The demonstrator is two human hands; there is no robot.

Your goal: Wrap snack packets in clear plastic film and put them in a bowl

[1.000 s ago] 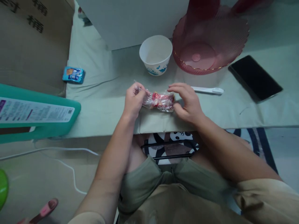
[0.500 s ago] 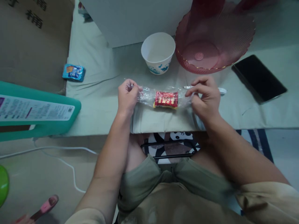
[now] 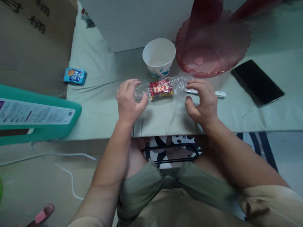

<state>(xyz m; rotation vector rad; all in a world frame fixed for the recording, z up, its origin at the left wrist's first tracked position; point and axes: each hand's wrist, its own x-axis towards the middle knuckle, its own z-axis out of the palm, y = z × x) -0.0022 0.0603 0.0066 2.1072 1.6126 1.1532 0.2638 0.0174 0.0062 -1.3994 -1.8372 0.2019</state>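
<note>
A small red and yellow snack packet (image 3: 161, 89) lies on the cloth-covered table, loosely wrapped in clear plastic film (image 3: 180, 82) that spreads out on both sides of it. At the film's left end is my left hand (image 3: 130, 99), thumb and fingers apart; whether a fingertip touches the film I cannot tell. My right hand (image 3: 202, 101) hovers at the right end with its thumb and fingers parted and nothing between them. Partly behind that hand lies a white utility knife (image 3: 220, 94). Just beyond the packet stands a white paper cup (image 3: 159, 58) with blue print.
A pink clear bowl (image 3: 213, 60) stands back right, with a black phone or tablet (image 3: 258, 82) beside it. To the left are a blue snack packet (image 3: 75, 76), a green jug (image 3: 68, 123) and a cardboard box (image 3: 35, 53). A white box (image 3: 142, 22) stands behind.
Both hands have loosened from the film ends and their fingers have spread. The wrapped packet now rests on the table, a little to the left and slightly tilted.
</note>
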